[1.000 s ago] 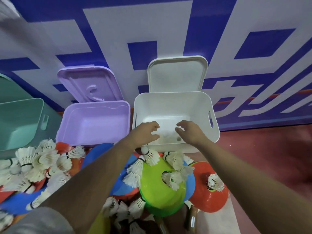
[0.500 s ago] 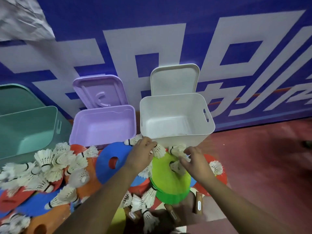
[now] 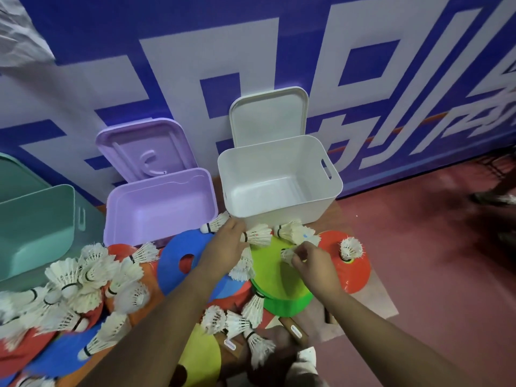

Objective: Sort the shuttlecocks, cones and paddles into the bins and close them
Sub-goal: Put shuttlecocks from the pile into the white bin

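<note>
- White bin, lilac bin, green bin: standing open side by side.
- Shuttlecocks: lying scattered across flat coloured cones.
- Paddles: wooden handles showing beneath the pile.

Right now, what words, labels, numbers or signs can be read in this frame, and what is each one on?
No text can be read in full.
On the wall banner: huge white strokes on blue, cropped, no whole character legible.
On the paddle handle sticker: white label, print too blurred.
On the second handle sticker: too blurred.
On the shuttlecock: faint red mark on the feathers, too blurred.
</note>
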The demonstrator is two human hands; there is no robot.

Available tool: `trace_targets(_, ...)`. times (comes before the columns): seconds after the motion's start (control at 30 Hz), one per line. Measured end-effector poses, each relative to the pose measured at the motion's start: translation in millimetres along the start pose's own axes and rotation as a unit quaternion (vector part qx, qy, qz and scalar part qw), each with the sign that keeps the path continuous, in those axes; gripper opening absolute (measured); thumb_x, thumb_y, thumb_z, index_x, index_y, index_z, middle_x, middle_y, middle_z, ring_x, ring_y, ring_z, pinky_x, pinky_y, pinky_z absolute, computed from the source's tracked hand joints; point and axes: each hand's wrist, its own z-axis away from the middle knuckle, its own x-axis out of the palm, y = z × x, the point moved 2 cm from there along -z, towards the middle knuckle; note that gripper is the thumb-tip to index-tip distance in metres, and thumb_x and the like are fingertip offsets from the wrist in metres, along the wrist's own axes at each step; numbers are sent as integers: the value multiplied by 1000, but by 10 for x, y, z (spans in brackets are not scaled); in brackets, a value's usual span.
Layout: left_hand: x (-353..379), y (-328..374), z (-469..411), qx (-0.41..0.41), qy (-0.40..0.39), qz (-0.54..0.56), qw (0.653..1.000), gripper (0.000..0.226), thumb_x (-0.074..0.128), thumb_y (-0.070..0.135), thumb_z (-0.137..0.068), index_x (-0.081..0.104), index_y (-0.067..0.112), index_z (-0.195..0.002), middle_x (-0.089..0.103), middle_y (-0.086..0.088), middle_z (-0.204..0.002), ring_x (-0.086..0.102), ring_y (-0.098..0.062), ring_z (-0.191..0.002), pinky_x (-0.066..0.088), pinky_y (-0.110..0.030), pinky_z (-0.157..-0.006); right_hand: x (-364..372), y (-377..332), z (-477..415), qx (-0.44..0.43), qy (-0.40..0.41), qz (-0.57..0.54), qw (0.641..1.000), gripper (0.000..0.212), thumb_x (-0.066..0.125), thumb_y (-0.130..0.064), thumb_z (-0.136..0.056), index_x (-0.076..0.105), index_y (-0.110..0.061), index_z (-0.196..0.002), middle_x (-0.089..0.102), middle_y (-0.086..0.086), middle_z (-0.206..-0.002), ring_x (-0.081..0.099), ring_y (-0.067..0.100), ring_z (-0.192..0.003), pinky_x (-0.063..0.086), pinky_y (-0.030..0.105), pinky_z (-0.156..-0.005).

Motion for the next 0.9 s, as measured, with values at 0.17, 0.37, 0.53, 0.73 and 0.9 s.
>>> trace_targets(0.17, -189, -59, 116, -61, 16, 182, 981, 38, 65, 13, -90, 56, 23, -126, 49, 4, -113, 49, -10, -97, 39, -19, -84, -255, -190, -5, 5, 55, -25, 998, 7, 62, -18, -81, 60, -16, -75, 63, -2, -68, 58, 18, -64, 45, 38, -59)
trace_targets(0.37, -171, -36, 143, -86, -55, 295, 950, 40, 63, 23, -88, 57, 44, -121, 57, 1, -126, 57, -15, -111, 44, -38, -104, -764, -487, -47, -38, 117, -134, 983, 9, 62, -11, -86, 64, -17, -80, 65, -6, -72, 57, 4, -66, 46, 24, -63)
trace_targets(0.53, -128, 223, 164, -80, -100, 372, 919, 41, 65, 22, -89, 55, 52, -114, 52, 13, -134, 45, -6, -130, 39, -39, -111, -847, -668, -52, -105, 43, -107, 988, 8, 62, -13, -88, 66, -18, -83, 66, -9, -77, 58, 2, -70, 47, 21, -65)
trace_targets(0.73, -22, 474, 176, -50, -141, 364, 919, 66, 80, 33, -77, 51, 35, -136, 54, 26, -122, 50, 8, -118, 42, -25, -104, -715, -618, -25, -135, -16, -100, 986, 8, 62, -15, -91, 68, -19, -90, 69, -10, -86, 62, 4, -82, 49, 23, -71)
trace_targets(0.9, 128, 638, 102, -91, -103, 460, 877, 44, 77, 17, -81, 62, 21, -122, 71, 3, -116, 64, -13, -112, 47, -40, -104, -899, -338, -66, -80, 42, -182, 979, 11, 60, -17, -95, 70, -15, -99, 69, -7, -94, 61, 5, -86, 46, 13, -72)
